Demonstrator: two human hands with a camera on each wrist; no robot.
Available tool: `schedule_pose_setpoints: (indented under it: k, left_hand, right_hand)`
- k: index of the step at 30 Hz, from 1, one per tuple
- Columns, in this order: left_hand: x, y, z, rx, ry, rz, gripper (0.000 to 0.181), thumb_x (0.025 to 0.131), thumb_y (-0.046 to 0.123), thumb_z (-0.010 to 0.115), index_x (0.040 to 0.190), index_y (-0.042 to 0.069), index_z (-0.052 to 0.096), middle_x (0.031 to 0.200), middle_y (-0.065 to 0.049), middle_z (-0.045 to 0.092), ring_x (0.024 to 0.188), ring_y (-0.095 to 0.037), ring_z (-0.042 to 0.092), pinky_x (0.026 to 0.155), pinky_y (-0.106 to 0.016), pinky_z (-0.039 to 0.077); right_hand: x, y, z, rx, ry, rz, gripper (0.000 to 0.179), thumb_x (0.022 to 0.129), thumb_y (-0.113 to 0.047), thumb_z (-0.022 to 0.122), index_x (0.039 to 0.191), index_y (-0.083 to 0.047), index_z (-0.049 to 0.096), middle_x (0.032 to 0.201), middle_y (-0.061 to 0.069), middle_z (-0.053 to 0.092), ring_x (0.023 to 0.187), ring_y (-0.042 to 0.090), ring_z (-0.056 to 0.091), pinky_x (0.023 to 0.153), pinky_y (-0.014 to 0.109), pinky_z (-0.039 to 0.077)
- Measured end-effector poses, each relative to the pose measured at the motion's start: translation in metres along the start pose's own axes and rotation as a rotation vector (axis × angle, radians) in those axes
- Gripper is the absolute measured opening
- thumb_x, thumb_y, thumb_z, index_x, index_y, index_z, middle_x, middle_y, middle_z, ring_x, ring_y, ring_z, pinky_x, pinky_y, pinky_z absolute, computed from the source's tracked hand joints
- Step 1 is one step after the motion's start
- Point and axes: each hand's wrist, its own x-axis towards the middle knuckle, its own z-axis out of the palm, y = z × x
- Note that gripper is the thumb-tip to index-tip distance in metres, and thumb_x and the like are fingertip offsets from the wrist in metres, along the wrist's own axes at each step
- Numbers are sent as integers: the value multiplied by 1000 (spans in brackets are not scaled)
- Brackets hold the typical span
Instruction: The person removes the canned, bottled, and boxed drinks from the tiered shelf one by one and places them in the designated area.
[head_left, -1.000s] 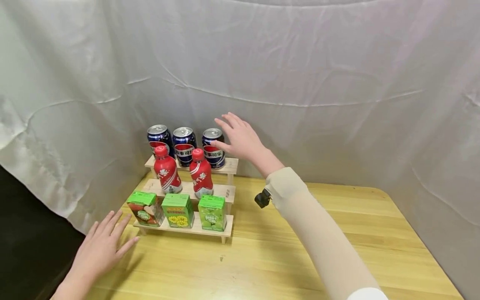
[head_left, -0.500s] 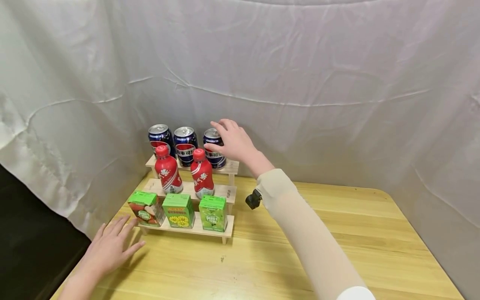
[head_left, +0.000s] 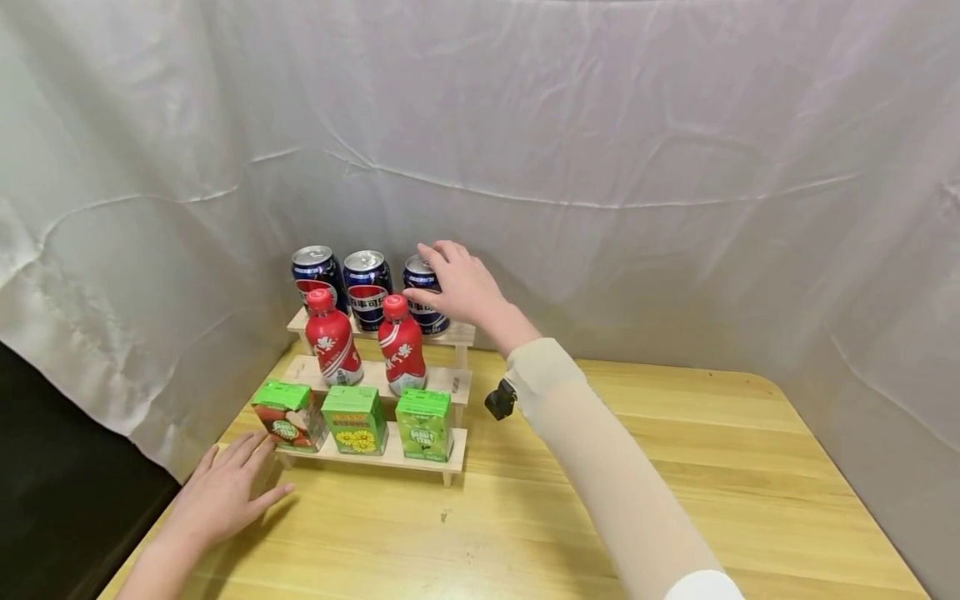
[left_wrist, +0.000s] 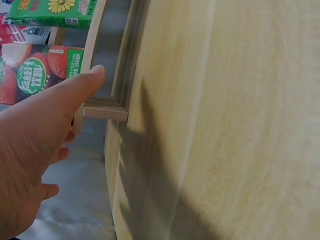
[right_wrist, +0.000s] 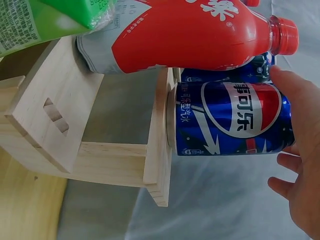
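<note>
A three-tier wooden rack [head_left: 442, 450] carries drinks. On its top tier stand three blue soda cans: one at the left [head_left: 315, 271], one in the middle [head_left: 367, 292] and one at the right [head_left: 426, 321]. My right hand [head_left: 467, 290] grips the right can near its top, thumb on one side and fingers round the other, as the right wrist view shows. That can [right_wrist: 235, 120] has its base on the tier. My left hand [head_left: 221, 492], fingers extended, lies by the rack's lower left corner; its thumb [left_wrist: 90, 80] is close to the bottom tier's edge.
Two red bottles [head_left: 333, 342] stand on the middle tier. The bottom tier holds a strawberry juice box [head_left: 288, 421], a box with yellow flowers [head_left: 356, 425] and a light green box [head_left: 424, 429]. Grey curtain [head_left: 600, 167] hangs behind the wooden table [head_left: 675, 467].
My right hand has moved left and down onto the right can, its fingers now around it. My left hand has shifted slightly right, nearer the rack. The drinks stay in place.
</note>
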Motion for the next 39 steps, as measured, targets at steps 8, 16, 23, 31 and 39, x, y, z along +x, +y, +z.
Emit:
schedule_pose_setpoints:
  k: [8,16,23,31,39]
  left_hand:
    - [1,0,-1,16,1,37,89,80,68,63,137,1,55,143,-23,51,135,-41,42,110,-66,28]
    - [-3,-1,0,3,-15,36,89,79,68,64,138,1,54,144,-24,49,135,-41,42,109,-66,29]
    - [-4,1,0,-4,-25,27,87,80,67,64,139,3,53,146,-22,48,136,-41,40,108,-68,29]
    - [-6,2,-1,12,-9,16,85,80,65,65,137,3,54,143,-21,51,135,-41,42,106,-67,32]
    - [-8,3,-2,24,-6,11,84,80,63,66,137,3,54,143,-21,51,134,-41,43,106,-67,33]
  right_hand:
    - [-3,0,0,4,-2,11,82,90,-63,54,153,-14,33,149,8,42,137,25,41,113,44,40]
    - [-4,1,7,22,14,24,84,90,-63,55,152,-12,33,145,9,45,131,26,47,110,41,44]
    - [-7,2,13,72,21,65,87,88,-62,60,151,-9,33,143,12,47,132,26,46,111,40,44]
    - [-6,-2,13,114,27,77,86,86,-60,64,150,-9,35,139,12,49,125,25,49,106,39,48]
    - [-6,-3,14,149,53,59,84,85,-58,66,145,-6,40,136,13,50,122,26,50,105,39,49]
